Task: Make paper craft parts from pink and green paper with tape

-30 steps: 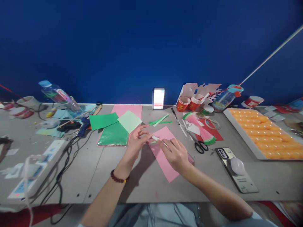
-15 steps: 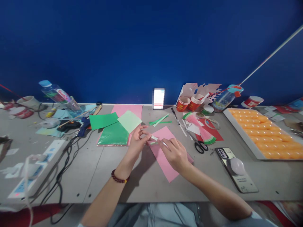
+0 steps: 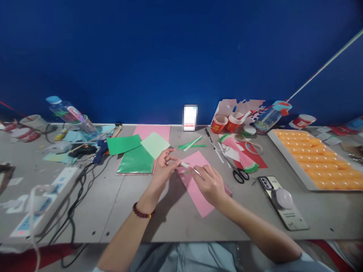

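Note:
My left hand [image 3: 165, 165] pinches one end of a narrow pale strip [image 3: 185, 164], which looks like paper. The strip's other end meets the fingertips of my right hand [image 3: 210, 183], which is closed. A white, stick-like length shows along my right fingers; whether it is part of the same strip I cannot tell. Below both hands a pink paper sheet [image 3: 198, 194] lies slantwise on the table. Just beyond the hands are several green and pale green paper strips [image 3: 193, 144]. A pale green square [image 3: 155, 145] rests on green paper [image 3: 137, 160] near my left hand.
Scissors [image 3: 241, 175], a pink-and-green pleated paper fan [image 3: 239, 153] and a phone [image 3: 283, 204] lie to the right. Farther right is a tray of orange balls [image 3: 317, 158]. Red paper cups [image 3: 219, 124] stand at the back. A power strip [image 3: 47, 202] and cables lie left.
Both hands stay nearly in place, still at the strip. A pale green bit below the strip shows less than before. The other things have not moved.

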Tool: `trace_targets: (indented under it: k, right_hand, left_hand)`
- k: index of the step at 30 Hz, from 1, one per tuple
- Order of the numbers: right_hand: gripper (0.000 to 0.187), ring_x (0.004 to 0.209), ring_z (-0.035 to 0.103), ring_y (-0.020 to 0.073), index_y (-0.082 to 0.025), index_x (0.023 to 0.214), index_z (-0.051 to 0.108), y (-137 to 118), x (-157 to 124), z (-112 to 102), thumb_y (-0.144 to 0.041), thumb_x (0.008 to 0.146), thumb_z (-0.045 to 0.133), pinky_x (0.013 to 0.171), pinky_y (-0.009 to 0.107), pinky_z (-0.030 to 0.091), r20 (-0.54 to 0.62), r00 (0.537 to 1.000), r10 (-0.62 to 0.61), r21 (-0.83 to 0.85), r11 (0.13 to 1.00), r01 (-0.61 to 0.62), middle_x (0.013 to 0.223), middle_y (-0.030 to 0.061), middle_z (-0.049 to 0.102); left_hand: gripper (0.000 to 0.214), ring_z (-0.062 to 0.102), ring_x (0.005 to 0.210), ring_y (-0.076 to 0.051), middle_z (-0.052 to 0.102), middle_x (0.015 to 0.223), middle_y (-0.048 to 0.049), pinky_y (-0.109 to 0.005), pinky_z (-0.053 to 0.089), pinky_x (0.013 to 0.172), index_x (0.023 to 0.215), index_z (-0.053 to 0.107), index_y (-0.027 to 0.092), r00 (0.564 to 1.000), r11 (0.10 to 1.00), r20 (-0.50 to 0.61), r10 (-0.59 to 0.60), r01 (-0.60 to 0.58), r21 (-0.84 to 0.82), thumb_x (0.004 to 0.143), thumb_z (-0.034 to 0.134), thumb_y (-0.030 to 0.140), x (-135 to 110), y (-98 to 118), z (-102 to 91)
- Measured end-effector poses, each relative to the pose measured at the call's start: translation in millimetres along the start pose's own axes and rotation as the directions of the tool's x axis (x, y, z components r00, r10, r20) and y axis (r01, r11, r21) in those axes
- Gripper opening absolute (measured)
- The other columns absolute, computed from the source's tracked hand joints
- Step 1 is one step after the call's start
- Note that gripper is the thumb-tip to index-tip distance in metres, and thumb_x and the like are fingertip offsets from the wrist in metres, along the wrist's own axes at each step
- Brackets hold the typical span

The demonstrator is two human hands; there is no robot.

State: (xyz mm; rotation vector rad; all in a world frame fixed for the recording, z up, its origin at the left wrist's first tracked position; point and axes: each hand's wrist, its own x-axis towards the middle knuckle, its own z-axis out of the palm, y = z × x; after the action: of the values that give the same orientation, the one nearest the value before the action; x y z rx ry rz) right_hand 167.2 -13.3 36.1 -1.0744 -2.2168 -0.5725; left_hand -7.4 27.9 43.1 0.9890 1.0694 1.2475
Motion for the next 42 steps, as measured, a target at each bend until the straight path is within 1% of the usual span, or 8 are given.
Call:
trace_targets:
  k: [4,7,13,20,24,29,35,42]
  right_hand:
    - [0.021,0.074,0.048,0.0157,-0.015,0.103,0.065,0.5,-1.2,1.2,-0.009,0.088,0.051,0.065,0.029,0.037,0.012,1.0,0.0,0.004,1.0,0.0,0.087,0.0066,0.066]
    - [0.022,0.074,0.048,0.0156,-0.016,0.102,0.065,0.4,-0.8,1.4,-0.009,0.088,0.05,0.065,0.03,0.037,0.009,1.0,0.004,0.003,1.0,-0.004,0.087,0.0068,0.066]
    - [0.021,0.073,0.048,0.0154,-0.016,0.102,0.066,0.1,0.0,1.1,-0.009,0.088,0.051,0.066,0.029,0.037,0.005,1.0,0.009,0.004,1.0,-0.009,0.087,0.0064,0.066]
    - [0.021,0.074,0.047,0.0157,-0.015,0.1,0.066,0.3,-1.2,2.5,-0.009,0.089,0.049,0.065,0.029,0.037,0.014,1.0,0.012,0.007,1.0,-0.012,0.087,0.0069,0.066]
    - [0.021,0.075,0.047,0.0162,-0.014,0.1,0.066,0.1,-2.0,3.6,-0.009,0.088,0.05,0.066,0.03,0.038,0.02,1.0,0.006,0.018,1.0,-0.006,0.086,0.0074,0.065]
    - [0.022,0.076,0.049,0.0161,-0.014,0.102,0.066,-0.1,-3.4,4.9,-0.009,0.088,0.05,0.067,0.03,0.039,0.037,0.999,0.008,0.023,1.0,-0.009,0.087,0.0077,0.064]
    - [0.022,0.075,0.048,0.0163,-0.015,0.102,0.066,-0.8,-3.0,4.7,-0.01,0.089,0.05,0.066,0.03,0.038,0.046,0.999,0.006,0.009,1.0,-0.006,0.087,0.0077,0.064]
    - [0.021,0.074,0.048,0.0165,-0.014,0.102,0.065,-1.5,-2.2,4.5,-0.009,0.088,0.051,0.067,0.03,0.038,0.033,0.999,0.003,0.014,1.0,-0.004,0.086,0.0075,0.065]
  left_hand:
    - [0.051,0.056,0.064,-0.012,0.057,0.069,0.0024,-0.02,0.044,0.05,0.109,0.053,0.017,1.0,1.0,-0.013,-0.002,0.001,-0.011,0.064,0.074,0.025,-0.5,-0.5,0.0]
    - [0.046,0.057,0.064,-0.011,0.056,0.071,0.0026,-0.02,0.043,0.05,0.107,0.053,0.018,1.0,1.0,0.0,0.009,-0.009,-0.016,0.066,0.072,0.027,-1.4,-1.8,1.2]
    - [0.041,0.06,0.059,-0.011,0.053,0.076,0.0032,-0.019,0.042,0.049,0.105,0.048,0.02,1.0,0.999,0.012,0.018,-0.018,0.037,0.07,0.068,0.028,-1.7,-4.2,4.3]
    - [0.045,0.056,0.063,-0.011,0.057,0.069,0.0033,-0.02,0.042,0.053,0.104,0.052,0.017,0.999,0.999,-0.043,0.027,-0.026,0.022,0.065,0.073,0.025,0.5,-4.4,1.1]
    - [0.053,0.055,0.061,-0.01,0.061,0.07,0.0025,-0.02,0.041,0.055,0.11,0.055,0.017,0.998,0.999,-0.048,-0.028,0.027,-0.023,0.062,0.076,0.023,0.3,-2.1,-0.6]
    - [0.061,0.055,0.063,-0.011,0.062,0.067,0.0022,-0.019,0.038,0.052,0.114,0.055,0.017,0.994,0.998,-0.088,-0.067,0.066,-0.016,0.058,0.078,0.022,0.6,-0.7,-0.9]
    - [0.045,0.055,0.06,-0.009,0.056,0.07,0.0039,-0.019,0.039,0.05,0.103,0.053,0.018,0.999,1.0,-0.047,-0.026,0.026,0.001,0.063,0.073,0.024,-0.2,-4.8,1.3]
    - [0.041,0.059,0.056,-0.01,0.048,0.077,0.0047,-0.02,0.042,0.048,0.103,0.044,0.021,0.998,0.999,0.056,-0.039,0.039,0.004,0.069,0.066,0.028,-0.9,-8.3,4.1]
